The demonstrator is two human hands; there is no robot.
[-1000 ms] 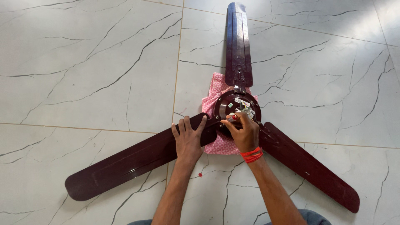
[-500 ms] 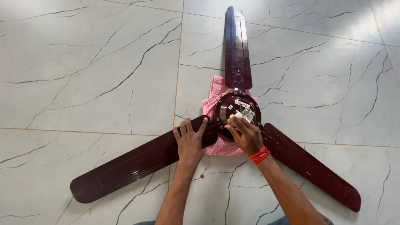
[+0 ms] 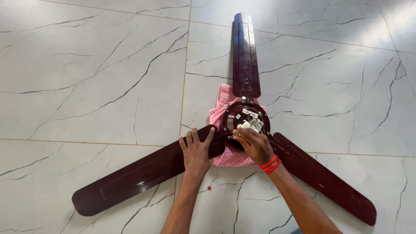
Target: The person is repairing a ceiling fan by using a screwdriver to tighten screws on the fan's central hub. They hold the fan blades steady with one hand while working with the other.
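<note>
So there's a dark maroon three-blade ceiling fan (image 3: 245, 121) lying flat on a white marble-look tile floor (image 3: 95, 78), with a pink patterned cloth (image 3: 225, 158) bunched under the middle of it. The round motor hub (image 3: 245, 118) faces up, with some white and pale wiring bits showing on top.

The left hand (image 3: 197, 149) lies palm down on the inner end of the left blade (image 3: 143, 175), right where it meets the hub. Its fingers are straight and slightly spread, thumb out to the side toward the hub, just pressing flat on the blade rather than gripping anything.

The right hand (image 3: 255, 145) sits at the near edge of the hub, fingers curled in and bunched together at the spot where the blade joins. It looks like the fingertips are pinching something small and metallic there (too tiny to say what it is). There's a red band (image 3: 270, 164) on that wrist.

The right blade (image 3: 323, 177) runs off toward the lower right, partly under the right forearm, and the far blade (image 3: 245, 54) points straight away from the person. A small red speck (image 3: 209, 188) sits on the floor just beside the left forearm.
</note>
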